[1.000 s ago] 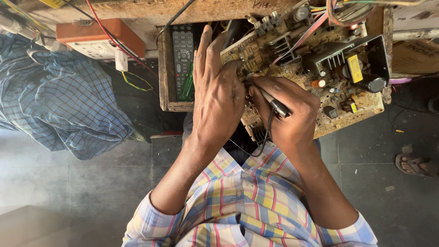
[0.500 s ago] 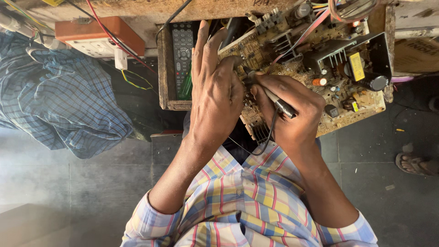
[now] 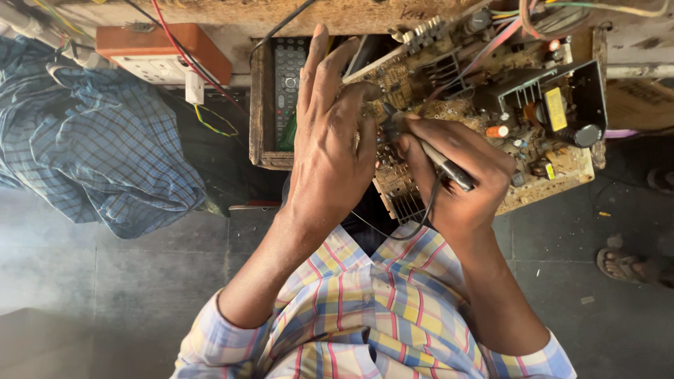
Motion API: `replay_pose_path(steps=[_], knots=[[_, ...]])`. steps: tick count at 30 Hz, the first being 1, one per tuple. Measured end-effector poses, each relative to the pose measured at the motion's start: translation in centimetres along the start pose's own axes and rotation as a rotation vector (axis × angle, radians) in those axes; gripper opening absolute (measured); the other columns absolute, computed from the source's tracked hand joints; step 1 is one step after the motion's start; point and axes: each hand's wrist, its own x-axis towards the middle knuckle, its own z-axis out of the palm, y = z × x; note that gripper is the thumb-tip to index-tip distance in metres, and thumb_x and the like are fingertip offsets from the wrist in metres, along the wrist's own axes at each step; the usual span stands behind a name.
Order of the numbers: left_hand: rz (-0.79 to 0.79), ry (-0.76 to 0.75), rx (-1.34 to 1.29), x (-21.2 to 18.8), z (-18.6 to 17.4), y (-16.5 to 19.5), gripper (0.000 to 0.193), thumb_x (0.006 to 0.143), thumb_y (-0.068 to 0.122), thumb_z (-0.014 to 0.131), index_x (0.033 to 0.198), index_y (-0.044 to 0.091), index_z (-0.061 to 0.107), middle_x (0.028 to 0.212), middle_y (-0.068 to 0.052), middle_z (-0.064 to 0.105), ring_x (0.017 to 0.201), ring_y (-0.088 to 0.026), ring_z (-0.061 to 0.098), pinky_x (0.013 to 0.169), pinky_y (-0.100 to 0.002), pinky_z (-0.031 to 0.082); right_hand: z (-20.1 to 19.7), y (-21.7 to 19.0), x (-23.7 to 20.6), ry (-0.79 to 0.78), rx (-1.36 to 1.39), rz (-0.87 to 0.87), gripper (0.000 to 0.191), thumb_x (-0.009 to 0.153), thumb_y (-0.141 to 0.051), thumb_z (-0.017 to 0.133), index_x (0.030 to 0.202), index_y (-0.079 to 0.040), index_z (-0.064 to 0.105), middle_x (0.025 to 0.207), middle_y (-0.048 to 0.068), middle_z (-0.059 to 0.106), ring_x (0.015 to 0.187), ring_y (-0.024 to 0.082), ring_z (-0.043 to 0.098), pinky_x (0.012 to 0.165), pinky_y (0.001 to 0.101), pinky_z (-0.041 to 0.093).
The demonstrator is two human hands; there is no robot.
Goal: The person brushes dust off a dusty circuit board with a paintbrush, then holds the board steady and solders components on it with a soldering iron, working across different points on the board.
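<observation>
Circuit board (image 3: 491, 112), propped on the wooden counter (image 3: 281, 14), is steadied by the left hand (image 3: 330, 147), fingers spread; a dark probe (image 3: 446, 163) is gripped in the right hand (image 3: 463, 182). Neighbouring contacts could be bridged if the tip slipped.

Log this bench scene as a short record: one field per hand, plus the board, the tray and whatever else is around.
left hand: spread flat over the circuit board's near edge, fingers pointing away
right hand: pen-style grip on a dark corded tool, tip at the board
circuit board: brown, tilted, crowded with parts and coloured wires
tray: wooden, holds a remote
socket box: orange and white, upper left
cloth: blue checked, left
foot: another person's, in a sandal, at right edge
</observation>
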Motion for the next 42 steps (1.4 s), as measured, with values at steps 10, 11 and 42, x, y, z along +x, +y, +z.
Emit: replay_pose_path(steps=[10, 11, 42], knots=[[0.012, -0.177, -0.052, -1.1, -6.4, 0.0, 0.039, 0.083, -0.005, 0.073, 0.12, -0.002, 0.061, 0.158, -0.022, 0.04, 0.16, -0.046, 0.02, 0.131, -0.053, 0.033, 0.9, -3.5, -0.3, -0.053, 0.052, 0.009, 0.02, 0.096, 0.007, 0.075, 0.115, 0.006, 0.07, 0.106, 0.02, 0.074, 0.096, 0.026, 0.077, 0.079, 0.0305, 0.061], [0.016, -0.188, -0.038, -1.6, -6.9, -0.2, 0.04, 0.083, -0.007, 0.072, 0.121, 0.0, 0.062, 0.159, -0.021, 0.04, 0.162, -0.045, 0.02, 0.133, -0.051, 0.035, 1.5, -3.5, -0.5, -0.064, 0.118, -0.009, 0.02, 0.098, 0.006, 0.076, 0.117, 0.004, 0.07, 0.108, 0.019, 0.075, 0.096, 0.024, 0.078, 0.079, 0.0302, 0.062], [-0.103, -0.204, -0.126, -4.9, -6.1, -5.0, 0.035, 0.08, 0.002, 0.081, 0.111, 0.001, 0.064, 0.147, -0.02, 0.051, 0.15, -0.044, 0.038, 0.123, -0.052, 0.037, 3.7, -3.7, -1.3, -0.34, -0.054, -0.046, 0.023, 0.091, 0.002, 0.078, 0.113, -0.002, 0.073, 0.105, 0.013, 0.074, 0.089, 0.025, 0.077, 0.072, 0.0328, 0.06]])
